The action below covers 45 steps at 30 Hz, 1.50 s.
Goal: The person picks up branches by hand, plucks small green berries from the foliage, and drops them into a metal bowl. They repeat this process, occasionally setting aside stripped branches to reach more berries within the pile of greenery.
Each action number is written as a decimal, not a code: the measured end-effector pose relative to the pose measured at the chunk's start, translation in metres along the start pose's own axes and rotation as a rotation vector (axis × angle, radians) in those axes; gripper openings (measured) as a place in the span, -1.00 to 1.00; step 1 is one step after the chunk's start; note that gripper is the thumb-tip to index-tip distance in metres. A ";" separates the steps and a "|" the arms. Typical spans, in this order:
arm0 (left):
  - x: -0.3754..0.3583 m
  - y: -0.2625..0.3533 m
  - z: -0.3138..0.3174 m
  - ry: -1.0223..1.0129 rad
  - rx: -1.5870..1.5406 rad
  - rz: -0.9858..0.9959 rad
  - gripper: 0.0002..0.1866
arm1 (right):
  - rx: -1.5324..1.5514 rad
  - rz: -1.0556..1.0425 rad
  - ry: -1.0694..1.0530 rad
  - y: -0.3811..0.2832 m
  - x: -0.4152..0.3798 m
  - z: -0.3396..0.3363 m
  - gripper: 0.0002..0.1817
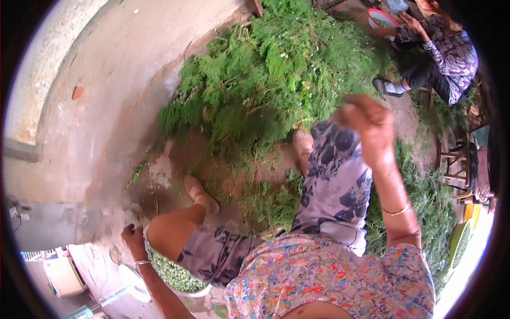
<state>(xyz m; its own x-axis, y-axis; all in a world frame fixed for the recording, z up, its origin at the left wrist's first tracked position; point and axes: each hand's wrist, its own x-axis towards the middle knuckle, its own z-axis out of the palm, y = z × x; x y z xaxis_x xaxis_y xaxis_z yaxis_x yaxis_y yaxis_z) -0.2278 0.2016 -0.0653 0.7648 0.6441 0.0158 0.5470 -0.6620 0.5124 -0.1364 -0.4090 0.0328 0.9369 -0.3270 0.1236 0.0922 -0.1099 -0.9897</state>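
A large heap of green feathery branches [271, 74] lies on the ground ahead. My right hand [367, 119] is raised over my right knee near the heap's edge; its fingers are curled and blurred, and what they hold, if anything, cannot be made out. On the other side, my left hand [133, 234] hangs beside my left knee with the fingers bent, above the edge of a round container of small green pieces [172, 271]. My leg partly hides that container. Nothing can be made out in the left hand.
A co-worker [446, 53] sits at the upper right beside a red-rimmed bowl [381, 20]. More cut greenery [425, 207] lies to my right, near a wooden stool [456, 167]. At the lower left are a white round object [134, 283] and a pale box [65, 276].
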 end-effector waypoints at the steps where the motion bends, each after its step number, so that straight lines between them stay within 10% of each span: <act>1: 0.013 0.028 0.008 -0.001 -0.006 0.018 -0.64 | -0.076 0.008 -0.086 -0.003 0.004 0.014 -0.76; 9: 0.001 0.282 0.153 -0.319 0.092 0.871 -0.62 | -0.333 -0.084 -0.870 -0.015 0.028 0.117 -0.77; 11: -0.006 0.299 0.224 -0.492 -0.407 0.838 -0.66 | -0.301 -0.133 -0.945 -0.022 0.038 0.125 -0.77; 13: -0.025 0.349 0.256 -0.473 0.284 1.108 -0.70 | -0.316 -0.136 -0.975 -0.014 0.047 0.130 -0.77; 18: -0.055 0.391 0.336 -0.579 0.386 1.224 -0.76 | -0.340 -0.067 -0.823 0.022 0.066 0.127 -0.72; 29: -0.048 0.403 0.420 -0.651 0.500 0.883 -0.71 | -0.440 -0.092 -0.773 0.020 0.079 0.125 -0.67; 40: -0.012 0.375 0.291 -0.640 0.234 0.699 -0.65 | -0.386 -0.329 -0.741 0.034 0.075 0.139 -0.65; 43: 0.005 0.316 0.257 -0.286 -0.443 1.124 -0.71 | -0.392 -0.344 -0.665 0.035 0.074 0.145 -0.74; 45: 0.007 0.323 0.209 -0.669 -0.203 0.561 -0.78 | -0.358 -0.337 -0.652 0.030 0.078 0.144 -0.76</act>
<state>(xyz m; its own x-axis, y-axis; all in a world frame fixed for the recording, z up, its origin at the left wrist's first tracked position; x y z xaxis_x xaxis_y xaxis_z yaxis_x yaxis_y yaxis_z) 0.0257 -0.0878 -0.0795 0.9747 -0.1545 -0.1617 0.0104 -0.6910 0.7228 -0.0117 -0.3030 0.0023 0.8960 0.3773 0.2343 0.3945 -0.4339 -0.8100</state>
